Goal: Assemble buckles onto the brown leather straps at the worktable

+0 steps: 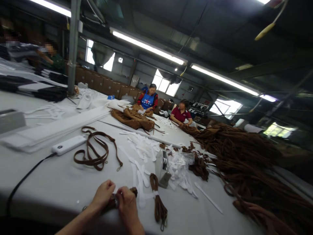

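Observation:
A folded brown strap bundle [134, 192] lies at the table's near edge, mostly covered by my hands. A small white strip [114, 196] shows around its middle. My left hand [104, 195] is closed in a pinch at this strip. Facing it, my right hand [127, 205] also pinches there, with its fingertips close to the left ones. Just right of my hands is another brown strap bundle [160, 209], bound with a white band and with a metal clasp at its lower end. Farther off on the left lies a loosely coiled brown strap [95, 160] with metal clasps.
A tape dispenser [163, 171] stands beyond the bound bundle, beside white paper strips [140, 178] and clear plastic. On the left are a white device [69, 145] and its black cable [23, 178]. Brown straps [239, 156] pile up at right. Co-workers [148, 99] sit across the table.

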Action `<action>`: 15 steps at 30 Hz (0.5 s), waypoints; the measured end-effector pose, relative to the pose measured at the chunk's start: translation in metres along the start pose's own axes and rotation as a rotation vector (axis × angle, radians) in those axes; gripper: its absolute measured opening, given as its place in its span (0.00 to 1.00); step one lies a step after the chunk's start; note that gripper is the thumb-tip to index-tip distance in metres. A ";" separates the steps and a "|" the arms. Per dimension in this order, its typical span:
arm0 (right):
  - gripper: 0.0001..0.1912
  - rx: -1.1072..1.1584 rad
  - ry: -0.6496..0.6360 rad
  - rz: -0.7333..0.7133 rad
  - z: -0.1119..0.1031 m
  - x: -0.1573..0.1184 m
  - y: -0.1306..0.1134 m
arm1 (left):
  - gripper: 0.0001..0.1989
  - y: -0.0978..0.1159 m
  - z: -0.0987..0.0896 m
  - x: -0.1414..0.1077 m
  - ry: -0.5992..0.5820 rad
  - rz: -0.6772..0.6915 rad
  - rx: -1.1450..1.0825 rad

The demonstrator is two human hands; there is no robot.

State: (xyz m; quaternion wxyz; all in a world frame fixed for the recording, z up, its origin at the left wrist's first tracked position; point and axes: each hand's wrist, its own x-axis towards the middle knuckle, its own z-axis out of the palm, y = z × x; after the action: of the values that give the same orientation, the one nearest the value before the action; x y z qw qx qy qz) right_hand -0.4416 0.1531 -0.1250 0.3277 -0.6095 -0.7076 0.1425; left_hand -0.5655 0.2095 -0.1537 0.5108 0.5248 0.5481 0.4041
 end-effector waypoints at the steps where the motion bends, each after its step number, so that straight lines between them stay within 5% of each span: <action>1: 0.12 -0.033 -0.046 -0.048 -0.004 -0.001 0.001 | 0.09 0.001 -0.001 0.003 0.035 -0.016 0.005; 6: 0.14 -0.121 -0.191 -0.242 -0.018 -0.007 0.012 | 0.08 0.014 -0.003 0.017 0.112 -0.042 -0.003; 9: 0.09 -0.020 -0.213 -0.188 -0.027 -0.003 0.009 | 0.09 0.023 0.000 0.018 0.067 0.016 -0.020; 11: 0.15 0.015 -0.253 -0.165 -0.032 0.002 0.004 | 0.10 0.027 0.002 0.017 0.046 0.039 -0.032; 15: 0.15 -0.245 -0.337 -0.201 -0.032 0.007 -0.002 | 0.11 0.025 0.000 0.019 0.035 0.040 -0.038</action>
State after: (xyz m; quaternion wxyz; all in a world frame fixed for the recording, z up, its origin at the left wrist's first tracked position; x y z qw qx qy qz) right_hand -0.4234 0.1530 -0.0982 0.1411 -0.5389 -0.8214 0.1221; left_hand -0.5604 0.2317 -0.1318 0.5029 0.5188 0.5384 0.4337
